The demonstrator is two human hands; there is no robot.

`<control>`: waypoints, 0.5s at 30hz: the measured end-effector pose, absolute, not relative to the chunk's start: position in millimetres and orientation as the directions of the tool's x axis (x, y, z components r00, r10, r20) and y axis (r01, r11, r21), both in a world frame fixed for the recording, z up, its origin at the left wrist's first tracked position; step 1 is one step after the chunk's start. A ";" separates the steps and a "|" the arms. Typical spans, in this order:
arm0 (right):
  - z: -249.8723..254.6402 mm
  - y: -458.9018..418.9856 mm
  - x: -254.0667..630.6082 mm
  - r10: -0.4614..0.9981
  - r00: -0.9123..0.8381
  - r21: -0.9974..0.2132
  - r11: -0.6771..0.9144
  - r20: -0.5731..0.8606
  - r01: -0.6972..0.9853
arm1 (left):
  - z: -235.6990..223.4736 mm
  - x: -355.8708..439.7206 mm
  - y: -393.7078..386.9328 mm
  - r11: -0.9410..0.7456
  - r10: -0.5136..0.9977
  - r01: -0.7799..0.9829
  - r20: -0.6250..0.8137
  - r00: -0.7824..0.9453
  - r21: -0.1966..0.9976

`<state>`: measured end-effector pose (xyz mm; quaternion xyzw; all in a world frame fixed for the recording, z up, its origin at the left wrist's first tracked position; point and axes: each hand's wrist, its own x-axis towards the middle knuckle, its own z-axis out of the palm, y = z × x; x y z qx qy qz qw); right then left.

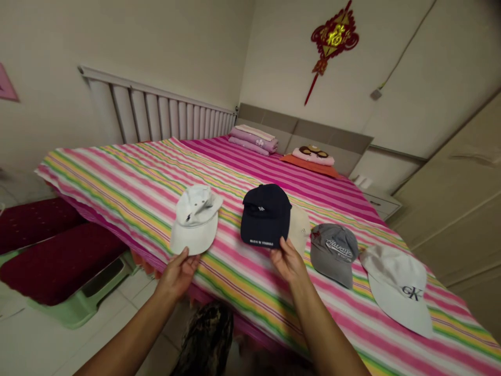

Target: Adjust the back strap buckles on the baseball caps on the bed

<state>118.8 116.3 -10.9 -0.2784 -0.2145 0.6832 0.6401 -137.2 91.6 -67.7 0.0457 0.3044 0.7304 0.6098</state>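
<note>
My left hand (pixel 182 272) pinches the brim of a white baseball cap (pixel 195 235), thumb on top and fingers beneath. A small dark logo marks its front, and its crown is partly caved in. With my right hand (pixel 288 260) I grip the brim of a navy baseball cap (pixel 266 214) that has small white lettering on crown and brim. Behind it, partly hidden, is a cream cap (pixel 299 230). Farther right lie a grey cap (pixel 334 253) with script lettering and an off-white cap (pixel 399 287) marked with large dark letters.
A striped sheet (pixel 136 177) covers the bed. Folded purple bedding (pixel 253 140) and a pink folded item (pixel 313 155) lie near the headboard (pixel 305 130). At left stand a radiator (pixel 164 109) and green stools with dark red tops (pixel 66 261). A white nightstand (pixel 381 201) is beyond the bed.
</note>
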 end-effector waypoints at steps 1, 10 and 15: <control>-8.9 136.5 113.2 0.995 -0.018 -0.651 -0.081 -0.103 -0.754 | -70.1 -141.6 88.5 -0.083 0.919 -0.859 -0.295 -0.263 0.505; -60.5 241.6 84.9 0.925 0.042 -0.651 -0.233 -0.378 -0.722 | -92.0 -144.7 75.7 -0.004 0.906 -0.813 -0.343 -0.250 0.582; -91.1 243.1 89.1 0.868 0.012 -0.619 -0.343 -0.496 -0.707 | -102.2 -135.4 72.7 0.070 0.924 -0.816 -0.345 -0.163 0.573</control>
